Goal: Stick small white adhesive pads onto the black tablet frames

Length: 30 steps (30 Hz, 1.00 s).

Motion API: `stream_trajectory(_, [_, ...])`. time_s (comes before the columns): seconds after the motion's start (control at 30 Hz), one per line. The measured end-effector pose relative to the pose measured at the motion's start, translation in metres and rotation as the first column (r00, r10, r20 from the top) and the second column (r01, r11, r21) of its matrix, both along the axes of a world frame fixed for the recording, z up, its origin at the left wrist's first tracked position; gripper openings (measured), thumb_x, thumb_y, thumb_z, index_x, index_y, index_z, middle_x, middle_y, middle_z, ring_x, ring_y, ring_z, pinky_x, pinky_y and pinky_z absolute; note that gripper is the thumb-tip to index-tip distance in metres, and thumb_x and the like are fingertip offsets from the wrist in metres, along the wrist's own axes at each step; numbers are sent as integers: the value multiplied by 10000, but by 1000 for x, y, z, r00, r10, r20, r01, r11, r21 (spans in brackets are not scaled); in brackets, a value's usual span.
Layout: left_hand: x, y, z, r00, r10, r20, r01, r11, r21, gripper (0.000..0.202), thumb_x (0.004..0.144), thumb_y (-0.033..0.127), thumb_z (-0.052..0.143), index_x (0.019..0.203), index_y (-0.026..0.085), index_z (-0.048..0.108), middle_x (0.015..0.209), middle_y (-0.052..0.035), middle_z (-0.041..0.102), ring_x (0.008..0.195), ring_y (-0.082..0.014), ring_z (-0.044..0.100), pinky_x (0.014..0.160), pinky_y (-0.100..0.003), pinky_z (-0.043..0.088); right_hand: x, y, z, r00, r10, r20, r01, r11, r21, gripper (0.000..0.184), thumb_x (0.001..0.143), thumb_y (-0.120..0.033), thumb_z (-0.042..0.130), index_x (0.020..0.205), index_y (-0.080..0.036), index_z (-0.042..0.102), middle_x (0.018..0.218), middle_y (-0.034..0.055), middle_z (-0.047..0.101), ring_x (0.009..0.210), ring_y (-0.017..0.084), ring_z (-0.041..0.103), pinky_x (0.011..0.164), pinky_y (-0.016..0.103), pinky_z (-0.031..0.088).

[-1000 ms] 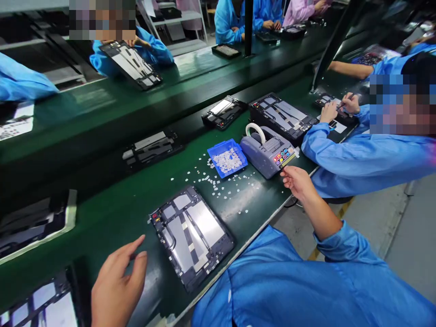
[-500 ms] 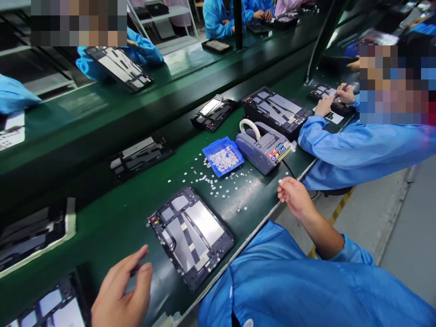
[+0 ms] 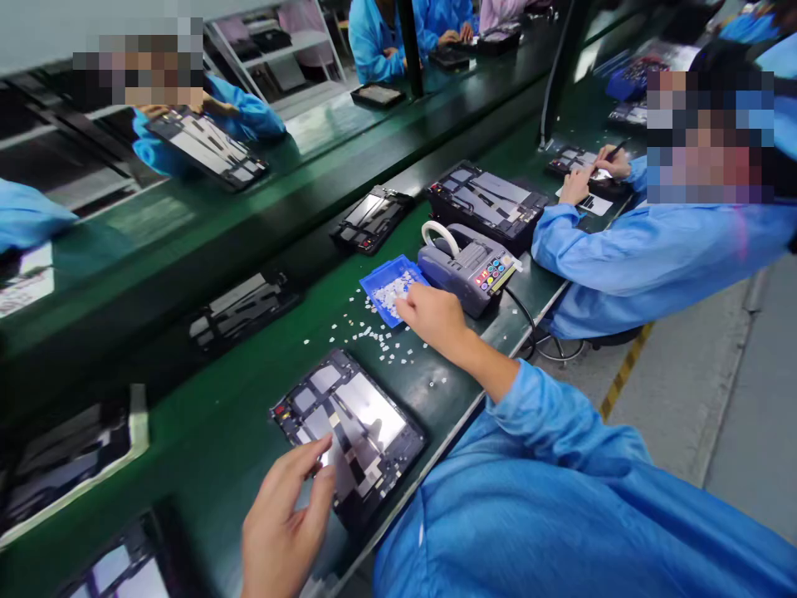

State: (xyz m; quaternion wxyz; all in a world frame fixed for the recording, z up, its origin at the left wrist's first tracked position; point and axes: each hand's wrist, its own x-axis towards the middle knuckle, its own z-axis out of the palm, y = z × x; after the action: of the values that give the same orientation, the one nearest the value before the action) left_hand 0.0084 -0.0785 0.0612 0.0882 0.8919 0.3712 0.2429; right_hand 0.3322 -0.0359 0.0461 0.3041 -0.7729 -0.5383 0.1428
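Observation:
My left hand hovers at the near left edge of an opened tablet, its thumb and fingers apart and nothing between them. The tablet's battery and circuit parts face up. My right hand reaches over the near right rim of a small blue tray. Its fingers are curled together, and whatever they may hold is hidden. A heap of small white pieces lies in the tray, and several more are scattered on the green bench below it.
A grey tape dispenser with a white roll stands right of the tray. Behind it lie stacked opened tablets and another tablet. A co-worker's blue sleeve is at the right. More tablets lie left on the bench.
My right hand, which held a small white piece by the bench edge, has moved left to the blue tray. My left hand has moved right, to the tablet's edge.

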Motion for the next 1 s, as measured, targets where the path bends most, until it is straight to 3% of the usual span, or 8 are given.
stream_trajectory(0.1, [-7,-4,3,1000,-1,7,1,1000,11,233,1006,304,587,1166,190,713,1071,-68,753,961,-198,725,896,-285,566,-8,19,1,999,25,36,-24,1000,-18,240,1015,-194,475,1105,-199,698,1147,133,751,966,246,702,814,328,489])
stream_trajectory(0.2, [-25,-10,-2,997,75,12,-75,997,-6,244,1012,328,571,1149,191,719,1053,-61,756,920,-190,725,843,-272,565,3,-23,-19,993,53,-105,-36,987,158,145,982,-231,555,974,-221,699,978,62,759,887,205,693,810,302,492])
stream_trajectory(0.27, [-38,-14,-8,988,156,15,-155,987,-38,261,1006,358,569,1133,191,725,1046,-63,760,895,-196,724,798,-277,565,24,-63,-40,953,-46,-298,138,946,294,134,961,-307,596,904,-224,685,850,26,729,783,179,669,767,291,504])
stream_trajectory(0.33, [-46,-16,-15,976,218,21,-216,973,-82,286,993,394,577,1121,191,732,1047,-68,765,896,-211,726,793,-292,567,50,-94,-61,861,-231,-452,406,849,338,160,922,-359,639,968,-212,680,836,21,708,711,165,633,701,289,508])
stream_trajectory(0.43, [-47,-15,-19,968,248,29,-242,962,-129,313,978,429,582,1107,194,743,1049,-73,772,922,-228,731,833,-315,567,85,-107,-86,769,-376,-517,582,746,324,355,858,-397,697,1140,-185,658,981,59,720,700,154,612,688,304,521])
stream_trajectory(0.53, [-41,-14,-17,968,248,39,-240,960,-145,317,969,437,588,1100,198,750,1055,-74,773,943,-233,729,849,-322,565,101,-95,-98,785,-382,-488,569,755,326,430,831,-408,715,1187,-175,650,1092,94,717,728,157,626,705,321,533])
stream_trajectory(0.6, [-38,-15,-15,968,247,50,-237,960,-152,316,967,434,592,1111,200,749,1055,-73,770,938,-230,726,849,-323,565,103,-86,-101,789,-374,-488,566,752,338,387,832,-405,711,1138,-174,653,1049,84,717,728,162,632,703,322,534])
stream_trajectory(1.0, [-48,-18,-22,955,297,28,-286,937,-199,321,958,445,600,1103,200,748,1068,-74,764,935,-228,720,855,-323,560,104,-81,-102,810,-340,-477,538,754,377,224,800,-353,729,959,-214,652,901,25,698,719,168,625,689,316,517])
